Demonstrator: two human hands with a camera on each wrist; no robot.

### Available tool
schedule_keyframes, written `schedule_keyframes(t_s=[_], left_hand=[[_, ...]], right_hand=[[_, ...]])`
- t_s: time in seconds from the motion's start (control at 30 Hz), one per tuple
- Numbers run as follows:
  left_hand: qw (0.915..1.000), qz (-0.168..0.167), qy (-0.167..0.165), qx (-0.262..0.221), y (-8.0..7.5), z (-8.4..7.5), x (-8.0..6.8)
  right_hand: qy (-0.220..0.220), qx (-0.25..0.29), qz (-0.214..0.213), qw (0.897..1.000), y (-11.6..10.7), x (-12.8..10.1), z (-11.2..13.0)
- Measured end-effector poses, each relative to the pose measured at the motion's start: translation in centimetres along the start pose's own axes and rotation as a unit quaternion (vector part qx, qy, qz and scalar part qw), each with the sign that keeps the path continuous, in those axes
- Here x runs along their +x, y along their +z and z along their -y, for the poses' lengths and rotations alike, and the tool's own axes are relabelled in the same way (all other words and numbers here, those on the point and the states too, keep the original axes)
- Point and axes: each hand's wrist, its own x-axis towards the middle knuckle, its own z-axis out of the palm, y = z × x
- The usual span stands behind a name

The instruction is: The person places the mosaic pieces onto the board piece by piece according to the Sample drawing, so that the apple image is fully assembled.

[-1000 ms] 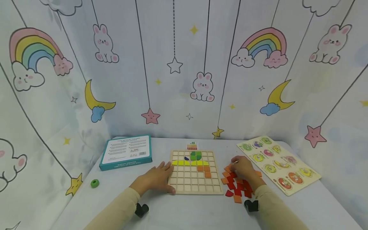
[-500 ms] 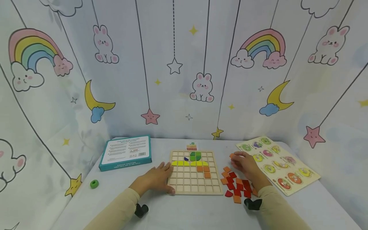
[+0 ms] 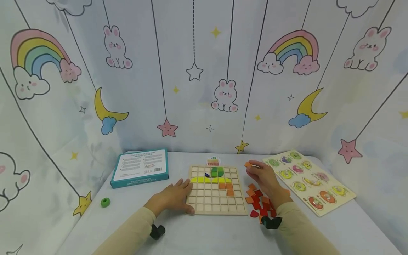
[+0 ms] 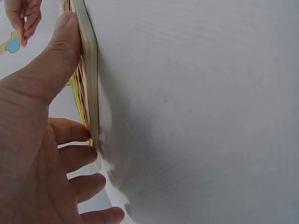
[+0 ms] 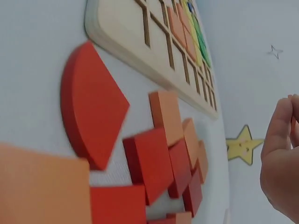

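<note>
A wooden grid board lies mid-table, with green, yellow, blue and orange pieces set in some of its squares. My left hand rests at the board's left edge; in the left wrist view its thumb lies along the edge and the fingers are spread. Between thumb and fingertips my right hand pinches an orange square tile, raised to the right of the board's upper corner. Below that hand is a loose pile of red and orange tiles, including a red quarter-circle piece.
Behind the board stands a small pattern card. A teal box lies back left, with a green bead in front of it. On the right is a wooden fruit puzzle board. A patterned curtain hangs behind the table.
My right hand has picked the orange tile out of the pile, lifted it and carried it up and left toward the board. My left hand has stayed at the board's edge.
</note>
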Motion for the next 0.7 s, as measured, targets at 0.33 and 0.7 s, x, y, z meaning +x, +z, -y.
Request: schedule_keyframes(t_s=[0.33,0.7], left_hand=[[0.9999,0.002,0.007,-0.009,0.0,-0.1,-0.1],[1.0,0.003,0.004,0.0,-0.4,-0.1,-0.1]], right_hand=[[0.037,-0.187,0.026,0.981,4.2,-0.7,-2.6],[-0.024,-0.441,0.102,0.891,6.4,-2.7,-3.8]])
